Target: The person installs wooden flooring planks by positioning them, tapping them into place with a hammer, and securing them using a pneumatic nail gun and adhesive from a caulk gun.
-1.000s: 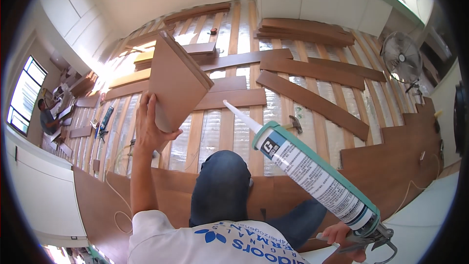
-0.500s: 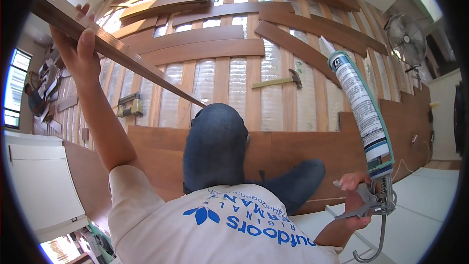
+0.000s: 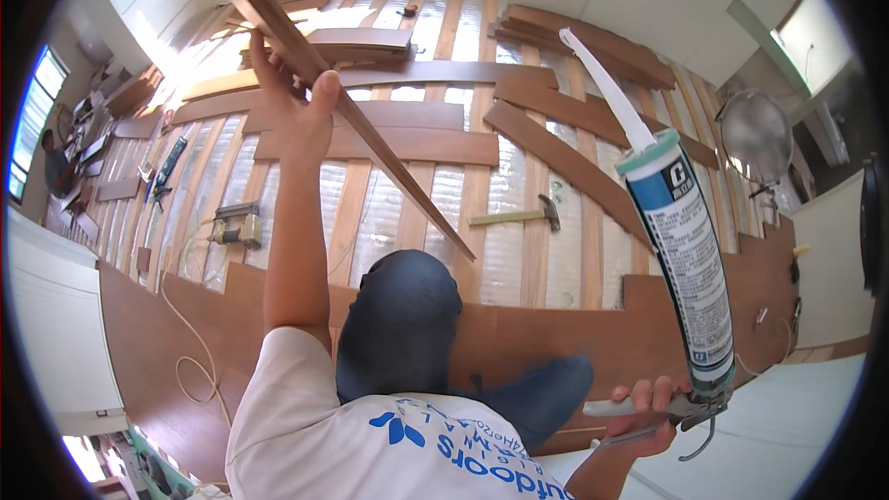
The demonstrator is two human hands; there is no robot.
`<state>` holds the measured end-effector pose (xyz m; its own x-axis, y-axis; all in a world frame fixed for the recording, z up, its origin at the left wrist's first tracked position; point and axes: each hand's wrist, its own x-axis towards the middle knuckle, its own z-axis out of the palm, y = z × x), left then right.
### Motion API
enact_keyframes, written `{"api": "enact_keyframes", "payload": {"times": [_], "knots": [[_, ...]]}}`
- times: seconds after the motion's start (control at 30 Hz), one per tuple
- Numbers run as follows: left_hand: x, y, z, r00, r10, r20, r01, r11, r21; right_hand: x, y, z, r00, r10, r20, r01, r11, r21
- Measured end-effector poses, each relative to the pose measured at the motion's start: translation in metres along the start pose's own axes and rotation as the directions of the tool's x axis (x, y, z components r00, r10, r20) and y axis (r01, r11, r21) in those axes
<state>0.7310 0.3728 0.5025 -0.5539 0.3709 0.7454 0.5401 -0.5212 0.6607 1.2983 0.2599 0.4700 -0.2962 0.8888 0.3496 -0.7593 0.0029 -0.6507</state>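
Observation:
My left hand (image 3: pixel 296 116) is raised and wrapped round a long brown floorboard (image 3: pixel 375 139). The board slants from the top of the view down to a point just beyond my knee, edge partly toward me. On the right, my right hand (image 3: pixel 653 426) grips the handle of a caulking gun (image 3: pixel 693 405). A white and blue sealant cartridge (image 3: pixel 681 264) sits in it, its long white nozzle (image 3: pixel 607 83) pointing up and away. My fingers are closed round the handle and trigger. The nozzle tip and the board are well apart.
Loose floorboards (image 3: pixel 380 145) lie across wooden battens (image 3: pixel 534 264) over shiny foil. A hammer (image 3: pixel 509 218), nail gun (image 3: pixel 238 225) and second caulking gun (image 3: pixel 169 165) rest there. Laid flooring (image 3: pixel 546 333) runs under me. A cable (image 3: pixel 185 315) curls at left; a fan (image 3: pixel 757 130) stands right. Another person (image 3: pixel 57 167) is far left.
My left hand has carried the floorboard to the right, its lower end now farther right. The caulking gun has tilted, its nozzle pointing more away from me and swung left.

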Motion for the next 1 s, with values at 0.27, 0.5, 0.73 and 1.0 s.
{"api": "enact_keyframes", "payload": {"times": [0.27,0.5,0.73,1.0], "knots": [[0.032,-0.023,-0.027,0.986,-0.165,0.001,0.165,0.986,-0.028,0.052,0.043,0.027,0.970,0.030,0.243,-0.092,0.964,0.251],[0.035,-0.012,-0.017,0.988,-0.107,0.114,0.123,0.982,-0.141,0.103,0.076,0.076,0.925,0.024,0.380,-0.123,0.963,0.239],[0.036,-0.002,-0.004,0.991,-0.073,0.117,0.091,0.983,-0.160,0.142,0.109,0.110,0.908,0.067,0.413,-0.199,0.937,0.286],[0.035,-0.006,-0.005,0.990,-0.085,0.117,0.102,0.984,-0.144,0.168,0.121,0.126,0.881,-0.023,0.473,-0.148,0.936,0.320]]}}
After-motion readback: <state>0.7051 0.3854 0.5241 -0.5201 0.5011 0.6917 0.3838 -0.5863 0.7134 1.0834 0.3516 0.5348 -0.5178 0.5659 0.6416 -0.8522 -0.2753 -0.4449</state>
